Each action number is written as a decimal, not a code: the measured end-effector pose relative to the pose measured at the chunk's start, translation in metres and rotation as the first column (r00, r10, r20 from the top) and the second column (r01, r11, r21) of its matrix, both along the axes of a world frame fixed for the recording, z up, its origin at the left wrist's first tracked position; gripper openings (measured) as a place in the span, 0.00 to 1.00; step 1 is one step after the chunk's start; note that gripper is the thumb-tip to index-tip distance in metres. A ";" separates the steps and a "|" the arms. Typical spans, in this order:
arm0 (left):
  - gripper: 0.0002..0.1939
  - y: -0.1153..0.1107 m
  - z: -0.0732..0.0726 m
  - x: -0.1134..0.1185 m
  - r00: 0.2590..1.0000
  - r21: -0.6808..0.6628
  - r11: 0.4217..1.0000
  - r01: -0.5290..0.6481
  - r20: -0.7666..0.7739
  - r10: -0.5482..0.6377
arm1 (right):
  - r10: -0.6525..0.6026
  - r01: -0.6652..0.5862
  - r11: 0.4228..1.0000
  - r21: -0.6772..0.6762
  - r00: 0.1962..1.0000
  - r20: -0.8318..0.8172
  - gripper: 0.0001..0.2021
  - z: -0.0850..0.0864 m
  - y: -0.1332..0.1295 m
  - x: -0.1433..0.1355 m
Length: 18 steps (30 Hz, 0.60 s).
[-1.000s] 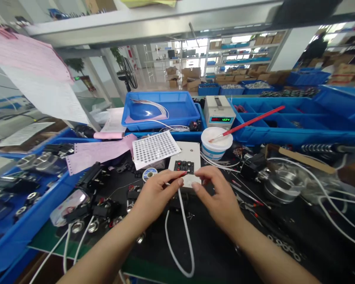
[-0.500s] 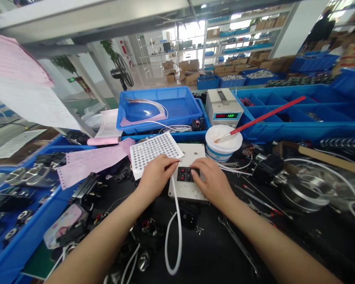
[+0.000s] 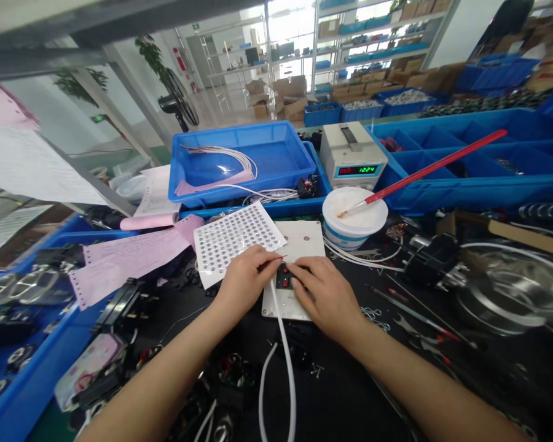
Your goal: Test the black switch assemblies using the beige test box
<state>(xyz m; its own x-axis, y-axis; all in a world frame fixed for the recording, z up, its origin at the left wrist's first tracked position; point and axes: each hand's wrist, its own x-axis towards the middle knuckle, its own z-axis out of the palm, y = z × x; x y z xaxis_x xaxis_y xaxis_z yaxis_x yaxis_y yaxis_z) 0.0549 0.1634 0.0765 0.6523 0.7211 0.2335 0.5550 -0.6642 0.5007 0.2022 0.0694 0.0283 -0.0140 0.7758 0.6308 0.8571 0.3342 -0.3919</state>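
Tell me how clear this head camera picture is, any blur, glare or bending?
Head view: the left hand and right hand at the white panel are sharp; the papers and blue bins at the left edge smear; the shelf rails bend from the wide lens; the bright doorway washes out; the meter display stays readable.

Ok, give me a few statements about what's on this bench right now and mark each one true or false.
1. Both hands, left hand and right hand, meet over the white terminal box. True.
2. The red-handled brush lies flat on the mat. False: its tip rests in the white tub, with the handle sticking out.
3. The perforated white sheet lies left of the box. True.
4. The power supply display is dark. False: green digits are lit.
5. A white cable runs from the hands toward the camera. True.
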 end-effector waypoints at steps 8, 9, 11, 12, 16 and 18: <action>0.08 0.001 -0.012 -0.002 0.997 0.187 0.979 0.077 -0.046 -0.069 | -0.018 0.025 0.998 -0.060 0.992 0.122 0.12 0.005 0.000 -0.002; 0.08 0.001 -0.013 -0.003 0.996 0.200 0.977 0.080 -0.058 -0.070 | -0.020 0.028 0.998 -0.059 0.992 0.124 0.12 0.005 0.000 -0.002; 0.08 0.000 -0.014 -0.003 0.994 0.223 0.971 0.088 -0.086 -0.070 | -0.023 0.030 0.998 -0.056 0.993 0.117 0.12 0.005 0.000 -0.003; 0.09 0.000 -0.014 -0.003 0.992 0.231 0.969 0.094 -0.100 -0.072 | -0.023 0.029 0.998 -0.055 0.994 0.108 0.12 0.005 0.000 -0.003; 0.09 -0.001 -0.014 -0.003 0.989 0.235 0.966 0.106 -0.127 -0.077 | -0.040 0.041 0.999 -0.023 0.998 0.053 0.15 0.001 -0.002 -0.001; 0.10 0.000 -0.012 -0.002 0.991 0.209 0.973 0.097 -0.106 -0.076 | -0.065 0.066 0.998 -0.014 0.997 0.046 0.18 0.001 -0.004 0.001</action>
